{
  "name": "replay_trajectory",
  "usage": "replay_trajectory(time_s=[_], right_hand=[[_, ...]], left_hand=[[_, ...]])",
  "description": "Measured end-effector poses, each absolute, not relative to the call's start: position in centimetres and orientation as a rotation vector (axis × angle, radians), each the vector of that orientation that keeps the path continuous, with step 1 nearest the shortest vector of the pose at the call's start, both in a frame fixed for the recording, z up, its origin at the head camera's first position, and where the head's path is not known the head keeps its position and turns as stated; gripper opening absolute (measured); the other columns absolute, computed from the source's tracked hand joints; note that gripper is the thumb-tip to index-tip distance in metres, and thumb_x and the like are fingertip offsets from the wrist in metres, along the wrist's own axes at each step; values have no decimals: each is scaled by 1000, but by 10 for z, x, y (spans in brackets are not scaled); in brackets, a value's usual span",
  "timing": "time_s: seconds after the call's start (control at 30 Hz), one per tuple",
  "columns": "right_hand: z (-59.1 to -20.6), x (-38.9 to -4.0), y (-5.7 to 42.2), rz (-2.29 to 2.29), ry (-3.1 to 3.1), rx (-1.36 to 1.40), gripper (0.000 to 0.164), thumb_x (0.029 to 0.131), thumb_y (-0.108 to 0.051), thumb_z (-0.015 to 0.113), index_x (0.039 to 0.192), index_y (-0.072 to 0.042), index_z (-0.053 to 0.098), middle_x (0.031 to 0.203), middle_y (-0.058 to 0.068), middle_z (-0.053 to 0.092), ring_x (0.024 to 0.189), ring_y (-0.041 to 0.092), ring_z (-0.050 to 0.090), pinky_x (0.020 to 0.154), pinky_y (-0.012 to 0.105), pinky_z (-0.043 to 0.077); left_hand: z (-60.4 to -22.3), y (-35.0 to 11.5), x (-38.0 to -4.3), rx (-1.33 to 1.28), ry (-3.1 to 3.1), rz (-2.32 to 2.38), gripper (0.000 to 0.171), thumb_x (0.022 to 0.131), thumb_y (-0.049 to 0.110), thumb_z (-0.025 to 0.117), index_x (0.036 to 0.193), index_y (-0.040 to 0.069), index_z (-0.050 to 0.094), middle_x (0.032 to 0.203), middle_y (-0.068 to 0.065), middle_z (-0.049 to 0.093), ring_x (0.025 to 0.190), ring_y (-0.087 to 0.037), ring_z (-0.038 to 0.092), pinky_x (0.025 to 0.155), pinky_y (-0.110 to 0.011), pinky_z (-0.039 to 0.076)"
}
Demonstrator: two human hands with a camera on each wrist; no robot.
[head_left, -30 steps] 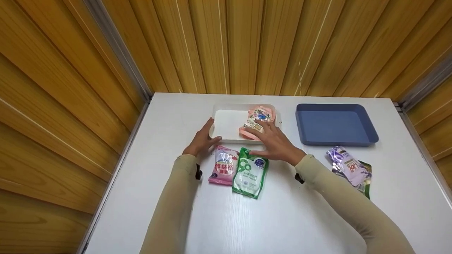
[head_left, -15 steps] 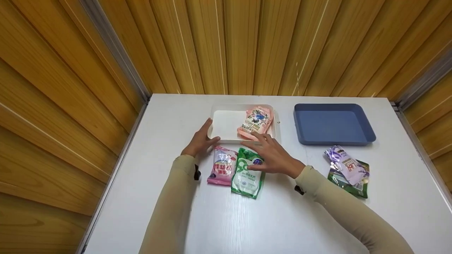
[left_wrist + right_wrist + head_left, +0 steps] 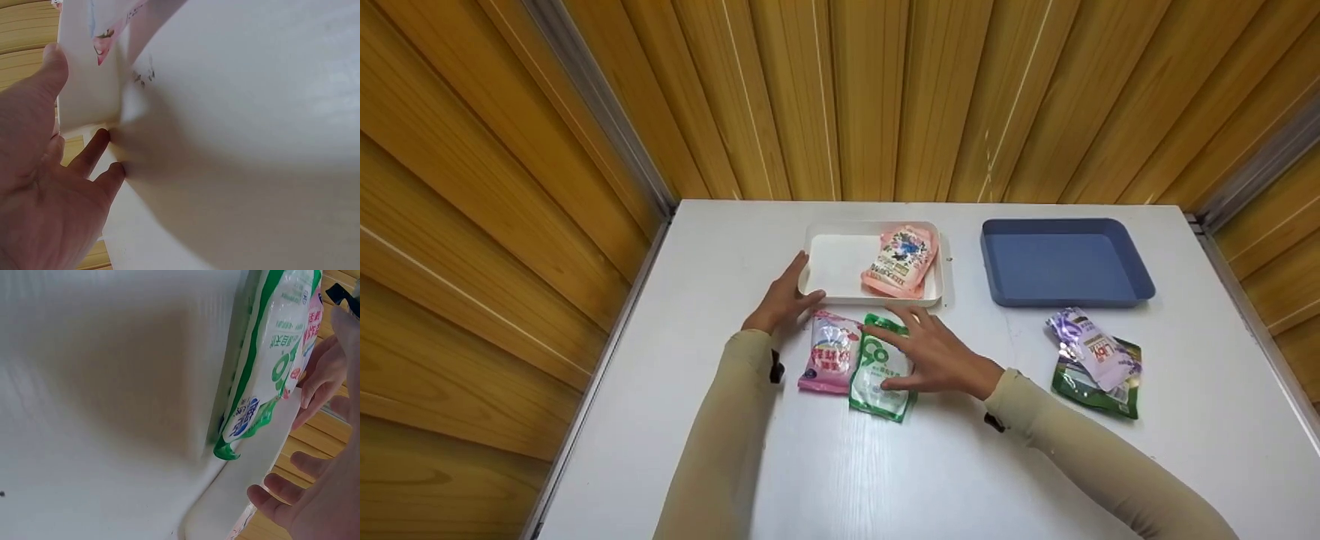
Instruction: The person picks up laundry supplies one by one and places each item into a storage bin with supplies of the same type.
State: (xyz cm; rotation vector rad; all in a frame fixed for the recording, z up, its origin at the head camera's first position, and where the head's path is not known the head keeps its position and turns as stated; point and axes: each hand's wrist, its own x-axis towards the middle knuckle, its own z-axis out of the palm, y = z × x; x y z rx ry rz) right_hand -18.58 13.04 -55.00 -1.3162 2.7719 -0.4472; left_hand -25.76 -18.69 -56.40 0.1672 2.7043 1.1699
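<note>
My left hand (image 3: 784, 300) touches the left front corner of a white tray (image 3: 844, 266), thumb at the front wall and fingers along the side. In the tray's right half lies a peach-pink printed packet (image 3: 901, 262). My right hand (image 3: 936, 352) hovers with spread fingers over a green-and-white packet (image 3: 877, 394) in front of the tray, hiding part of it. The right wrist view shows a gap between those fingers (image 3: 273, 503) and the green-and-white packet (image 3: 281, 343). Beside it on the left, a pink packet (image 3: 832, 352) lies flat.
A blue tray (image 3: 1065, 262) stands at the back right with nothing in it. In front of it, a purple pouch (image 3: 1095, 352) overlaps a dark green packet (image 3: 1095, 396). Wooden panels (image 3: 870, 97) rise behind the white table (image 3: 840, 472).
My right hand has come away from the peach-pink packet in the white tray, moving back toward me over the green-and-white packet. My left hand stays at the tray's corner.
</note>
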Motion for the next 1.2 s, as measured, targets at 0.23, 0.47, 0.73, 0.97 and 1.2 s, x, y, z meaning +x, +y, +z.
replay_trajectory(time_s=[0.23, 0.47, 0.73, 0.97, 1.2], right_hand=[[-552, -178, 130, -407, 2743, -1283, 98, 79, -79, 68, 161, -38, 34, 167, 19, 23, 147, 46, 28, 113, 66, 33], [-553, -172, 130, -375, 2734, -1274, 104, 76, -84, 66, 162, -40, 28, 167, 22, 20, 146, 52, 28, 113, 69, 32], [-555, -167, 128, -342, 2724, -1272, 110, 74, -83, 69, 164, -42, 21, 168, 23, 16, 146, 54, 27, 114, 70, 30], [-558, -164, 125, -344, 2705, -1257, 114, 71, -83, 71, 164, -38, 23, 168, 24, 17, 146, 55, 26, 114, 70, 29], [-561, -162, 123, -323, 2712, -1271, 116, 70, -85, 70, 164, -36, 24, 167, 24, 17, 146, 54, 26, 113, 69, 31]], left_hand=[[-564, -188, -257, 183, 2708, 1166, 90, 100, 35, 69, 166, 11, 12, 173, -5, 5, 158, -27, 9, 128, -43, 12], [-565, -188, -256, 174, 2716, 1151, 91, 100, 37, 68, 166, 12, 11, 173, -4, 5, 158, -26, 9, 128, -42, 11], [-563, -187, -256, 172, 2711, 1158, 91, 100, 37, 68, 166, 11, 12, 173, -5, 4, 158, -27, 8, 128, -43, 11], [-563, -187, -256, 177, 2716, 1167, 90, 100, 36, 69, 166, 10, 14, 173, -7, 6, 158, -27, 9, 128, -41, 10], [-563, -188, -256, 201, 2722, 1163, 88, 100, 34, 68, 166, 10, 14, 173, -6, 6, 158, -28, 10, 128, -43, 12]])
